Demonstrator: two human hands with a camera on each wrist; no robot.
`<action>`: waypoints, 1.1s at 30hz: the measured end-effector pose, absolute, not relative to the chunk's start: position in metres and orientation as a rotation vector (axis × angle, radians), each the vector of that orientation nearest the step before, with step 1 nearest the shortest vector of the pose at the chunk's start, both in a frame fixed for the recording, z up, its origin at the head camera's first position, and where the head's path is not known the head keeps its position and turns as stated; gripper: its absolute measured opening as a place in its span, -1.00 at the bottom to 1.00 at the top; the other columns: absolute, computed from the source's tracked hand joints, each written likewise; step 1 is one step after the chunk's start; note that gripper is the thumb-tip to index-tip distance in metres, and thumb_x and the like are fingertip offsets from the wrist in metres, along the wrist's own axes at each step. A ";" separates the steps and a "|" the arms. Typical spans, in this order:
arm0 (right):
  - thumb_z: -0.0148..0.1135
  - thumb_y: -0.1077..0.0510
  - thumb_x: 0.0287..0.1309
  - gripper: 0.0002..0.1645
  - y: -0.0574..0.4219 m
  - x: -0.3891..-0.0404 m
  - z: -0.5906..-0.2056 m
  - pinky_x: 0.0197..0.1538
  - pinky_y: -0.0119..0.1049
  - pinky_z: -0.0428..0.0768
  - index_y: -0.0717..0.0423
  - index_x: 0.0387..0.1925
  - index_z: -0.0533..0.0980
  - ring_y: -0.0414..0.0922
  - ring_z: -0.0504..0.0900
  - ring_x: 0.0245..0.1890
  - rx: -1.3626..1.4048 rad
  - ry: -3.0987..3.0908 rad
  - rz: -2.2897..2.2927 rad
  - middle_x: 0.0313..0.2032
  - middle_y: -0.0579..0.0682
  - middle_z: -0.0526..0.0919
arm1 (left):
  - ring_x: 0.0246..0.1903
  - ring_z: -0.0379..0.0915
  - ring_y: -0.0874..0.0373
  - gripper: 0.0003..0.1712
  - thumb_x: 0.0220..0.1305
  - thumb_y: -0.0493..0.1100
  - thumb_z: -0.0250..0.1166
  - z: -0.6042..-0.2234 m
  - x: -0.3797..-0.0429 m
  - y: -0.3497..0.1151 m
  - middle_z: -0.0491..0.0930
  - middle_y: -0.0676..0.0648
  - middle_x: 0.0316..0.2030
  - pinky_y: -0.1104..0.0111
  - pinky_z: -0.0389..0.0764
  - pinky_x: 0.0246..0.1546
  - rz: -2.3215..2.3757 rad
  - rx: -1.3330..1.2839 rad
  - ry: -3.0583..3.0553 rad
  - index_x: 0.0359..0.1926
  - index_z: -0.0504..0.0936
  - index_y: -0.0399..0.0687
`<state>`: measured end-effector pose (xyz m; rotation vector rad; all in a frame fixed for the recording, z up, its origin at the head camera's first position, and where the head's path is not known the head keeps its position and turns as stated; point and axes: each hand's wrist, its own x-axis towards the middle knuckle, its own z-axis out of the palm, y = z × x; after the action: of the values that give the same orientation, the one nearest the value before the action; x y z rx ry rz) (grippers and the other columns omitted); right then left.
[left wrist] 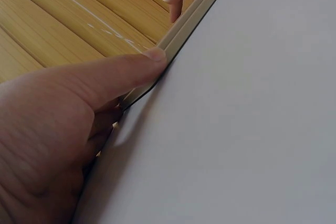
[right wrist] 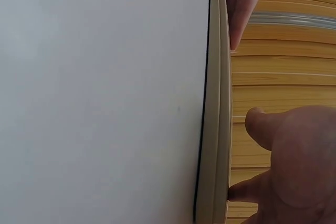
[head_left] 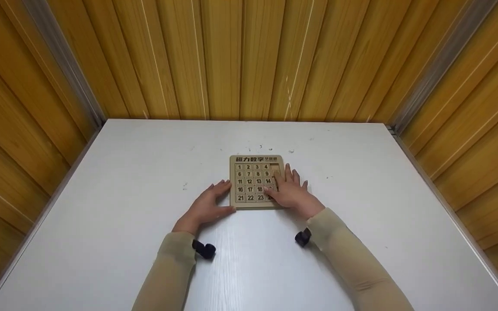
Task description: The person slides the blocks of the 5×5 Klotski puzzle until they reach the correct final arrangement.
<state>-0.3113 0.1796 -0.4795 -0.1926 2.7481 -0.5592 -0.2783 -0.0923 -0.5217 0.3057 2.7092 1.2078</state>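
A tan sliding number puzzle [head_left: 253,181] lies flat on the white table, with numbered square tiles in rows and dark lettering along its top. A dark gap shows at the upper right of its grid. My left hand [head_left: 208,205] holds the near left corner, thumb on the front edge and fingers along the left side. In the left wrist view the thumb [left wrist: 126,72] presses the puzzle's edge. Over the right-hand tiles lies my right hand [head_left: 294,192], fingers spread, with fingertips at the tiles. It hides most of the right column.
The white table [head_left: 145,164] has small dark marks [head_left: 270,149] beyond the puzzle. Wood-patterned panels [head_left: 240,60] rise behind and at both sides, joined by grey metal corner posts. A small black camera [head_left: 205,250] sits on each sleeve cuff.
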 end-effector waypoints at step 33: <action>-0.07 -0.39 0.48 0.03 0.177 -0.270 -0.476 0.61 0.39 -0.31 -0.05 0.67 -0.23 0.21 -0.42 0.66 -0.347 2.727 -0.552 0.66 0.12 -0.40 | 0.63 -0.08 -0.18 -0.05 0.17 -0.03 0.53 -0.523 -0.280 -0.094 0.18 -0.04 0.59 -0.05 0.01 0.65 1.256 0.340 2.703 0.53 0.33 0.04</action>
<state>-0.2703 0.1769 -0.4756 -0.3474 2.7266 -0.5523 -0.2798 -0.0939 -0.5233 0.3402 2.7031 1.2564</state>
